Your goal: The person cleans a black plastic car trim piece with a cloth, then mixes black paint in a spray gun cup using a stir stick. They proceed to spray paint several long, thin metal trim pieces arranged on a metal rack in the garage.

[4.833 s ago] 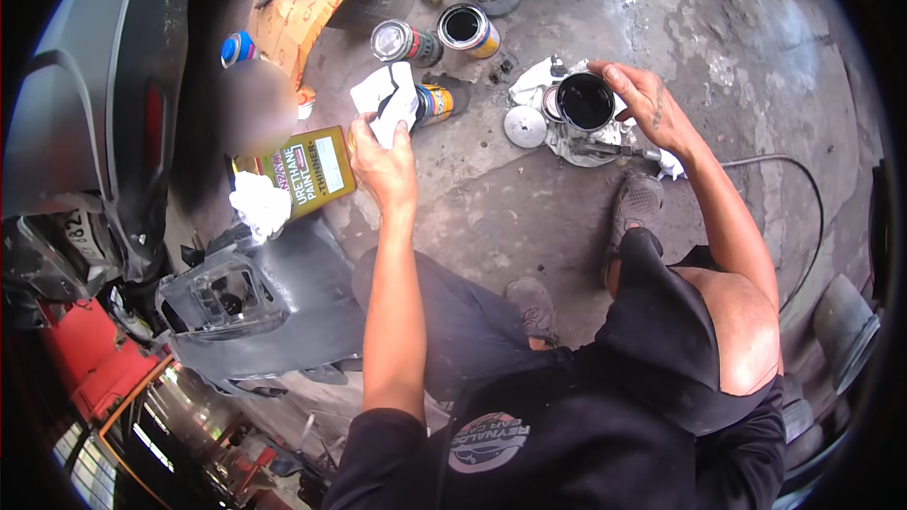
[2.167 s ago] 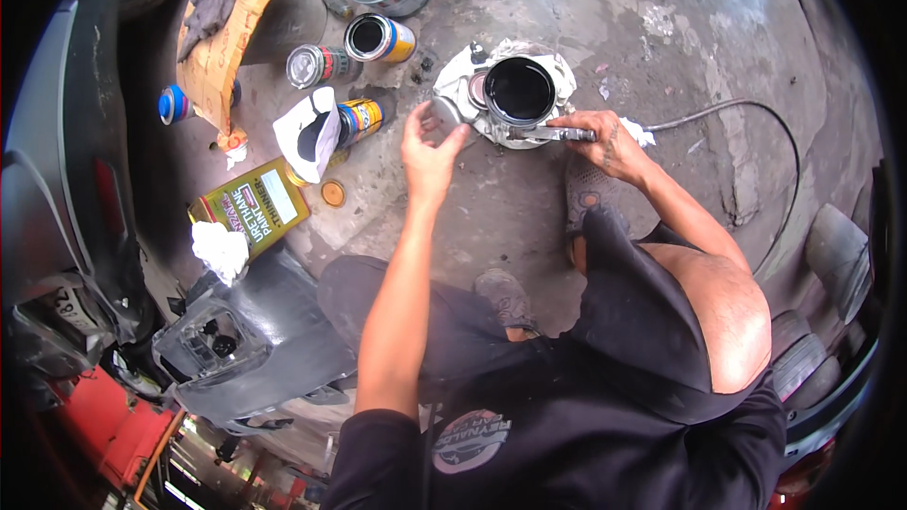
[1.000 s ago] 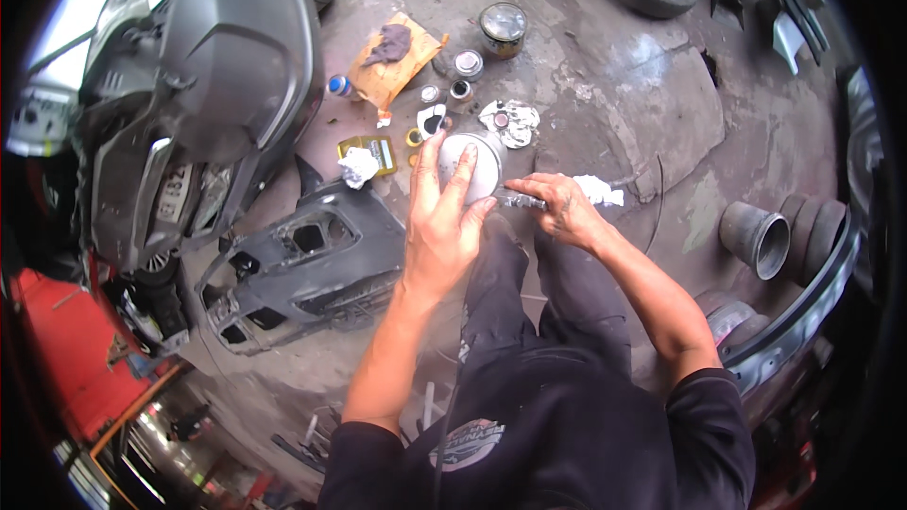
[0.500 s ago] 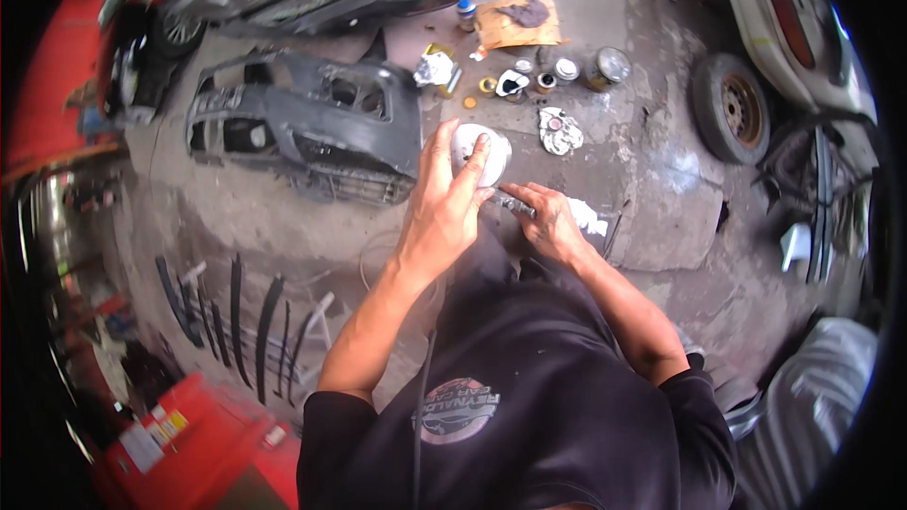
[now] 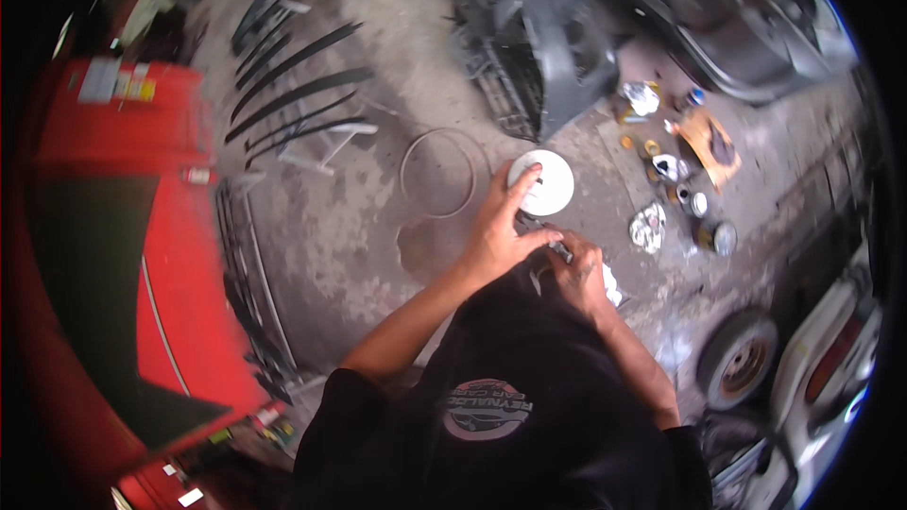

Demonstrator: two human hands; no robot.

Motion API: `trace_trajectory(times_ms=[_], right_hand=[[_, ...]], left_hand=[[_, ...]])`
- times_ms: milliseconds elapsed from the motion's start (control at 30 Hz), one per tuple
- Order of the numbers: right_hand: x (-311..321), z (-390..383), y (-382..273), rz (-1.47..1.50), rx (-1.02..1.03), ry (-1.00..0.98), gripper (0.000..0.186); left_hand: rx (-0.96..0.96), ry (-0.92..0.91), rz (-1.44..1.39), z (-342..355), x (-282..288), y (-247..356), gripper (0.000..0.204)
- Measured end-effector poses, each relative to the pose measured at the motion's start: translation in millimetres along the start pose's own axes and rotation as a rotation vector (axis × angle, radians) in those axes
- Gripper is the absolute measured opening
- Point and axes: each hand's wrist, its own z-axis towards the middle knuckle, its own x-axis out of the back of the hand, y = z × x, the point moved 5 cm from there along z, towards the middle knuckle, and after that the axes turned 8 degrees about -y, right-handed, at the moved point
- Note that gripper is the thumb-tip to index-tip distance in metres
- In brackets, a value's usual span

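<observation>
Atop the spray gun point(image 5: 561, 250): we are holding a cup point(image 5: 546, 191) above the floor point(image 5: 364, 255).
Left hand point(image 5: 501, 231): fingers are curling round the cup.
Right hand point(image 5: 581, 274): fingers are clamping the spray gun.
Lid point(image 5: 556, 181): if loose, our tilting could be spilling contents.

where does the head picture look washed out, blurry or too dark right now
In the head view, the white lid under the left hand is washed out to a nearly flat white; also in the head view, the red vehicle at the left looks soft and smeared, the black shirt shows little detail, and the corners fall to black around the fisheye circle.
</observation>
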Motion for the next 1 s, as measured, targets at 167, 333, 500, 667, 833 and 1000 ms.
trace_trajectory(times_ms=[167,333,500,667,833,1000], right_hand=[[-85.5,13.1,-44.5,-0.052,0.131,-0.22,0.033],[-192.3,33.1,-94.1,-0.141,0.371,-0.449,0.033],[-338.3,64.4,-116.7,-0.12,0.266,-0.759,0.036],[-471.2,81.2,-168.2,-0.076,0.277,-0.892,0.032],[-586.3,117.8,-220.4,-0.106,0.243,-0.927,0.029],[-702.6,181.0,-240.1,-0.154,0.271,-0.906,0.036]], left_hand=[[-0.018,0.408,0.166,-74.4,62.3,-26.3,0.086],[0.033,0.544,0.264,-161.0,158.8,-47.8,0.081],[0.108,0.588,0.34,-252.8,264.4,-83.1,0.074],[0.277,0.652,0.321,-328.8,362.0,-125.9,0.068],[0.434,0.674,0.102,-391.1,459.7,-170.6,0.09],[0.583,0.918,0.17,-489.1,504.9,-250.3,0.088]])
